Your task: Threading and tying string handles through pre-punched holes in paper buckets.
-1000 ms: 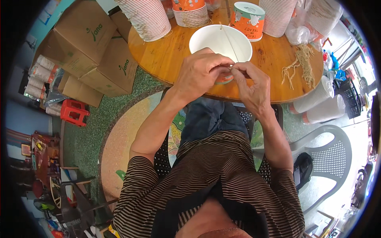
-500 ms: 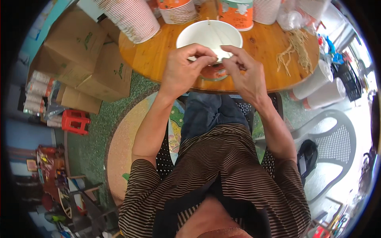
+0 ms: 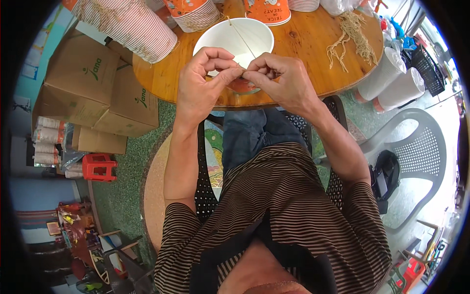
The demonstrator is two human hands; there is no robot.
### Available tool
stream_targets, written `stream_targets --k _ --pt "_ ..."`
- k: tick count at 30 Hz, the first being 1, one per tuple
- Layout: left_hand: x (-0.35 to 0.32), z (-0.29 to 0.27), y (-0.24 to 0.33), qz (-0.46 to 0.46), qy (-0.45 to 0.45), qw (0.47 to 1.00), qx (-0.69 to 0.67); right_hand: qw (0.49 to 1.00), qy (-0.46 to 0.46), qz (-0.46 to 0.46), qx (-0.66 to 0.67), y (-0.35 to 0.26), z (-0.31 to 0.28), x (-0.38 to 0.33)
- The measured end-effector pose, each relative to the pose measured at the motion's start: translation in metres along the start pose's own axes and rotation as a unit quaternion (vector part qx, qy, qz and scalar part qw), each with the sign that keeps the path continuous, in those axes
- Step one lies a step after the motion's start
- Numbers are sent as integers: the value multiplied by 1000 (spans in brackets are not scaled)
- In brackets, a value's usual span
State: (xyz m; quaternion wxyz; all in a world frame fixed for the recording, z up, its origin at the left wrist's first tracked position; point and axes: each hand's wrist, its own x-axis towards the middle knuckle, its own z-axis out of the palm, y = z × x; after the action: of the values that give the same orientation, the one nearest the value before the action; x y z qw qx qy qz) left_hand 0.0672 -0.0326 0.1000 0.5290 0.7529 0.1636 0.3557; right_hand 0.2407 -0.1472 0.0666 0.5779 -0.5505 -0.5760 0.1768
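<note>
Head view, all places given from the open bucket (image 3: 215,40), white inside and orange outside, set on the wooden tabletop (image 3: 313,56). Far left of the bucket: cardboard boxes (image 3: 78,71), brown, piled. Left and nearer the person: stool (image 3: 99,167), red. Left and farther off: tall stack of cups (image 3: 132,36), leaning, strands hanging on it. Just beyond, slightly left: short stack of cups (image 3: 196,18), orange above pale rims. At the bucket's near left rim: left hand (image 3: 199,85), fingers curled, thumb tip brought to the right hand's fingertips; whether it grips anything cannot be told. Across the bucket's mouth: string (image 3: 243,38), thin, taut, running from the far rim towards the right hand. At the near right rim: right hand (image 3: 290,83), thumb and forefinger pinched on the string, the exact contact hidden. Beyond, slightly right: printed cup (image 3: 267,11), orange, cut by the picture's edge. Well right: twine (image 3: 359,39), tan, loosely bundled. Farthest right and nearer the person: chair (image 3: 416,157), grey, perforated back.
</note>
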Motion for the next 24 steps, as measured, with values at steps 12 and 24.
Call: stream_targets --k 12,24 --pt "-10 10 4 18 46 998 49 996 80 -36 0 5 17 -3" --pt "-14 15 1 156 99 933 308 993 83 -77 -31 2 18 -4"
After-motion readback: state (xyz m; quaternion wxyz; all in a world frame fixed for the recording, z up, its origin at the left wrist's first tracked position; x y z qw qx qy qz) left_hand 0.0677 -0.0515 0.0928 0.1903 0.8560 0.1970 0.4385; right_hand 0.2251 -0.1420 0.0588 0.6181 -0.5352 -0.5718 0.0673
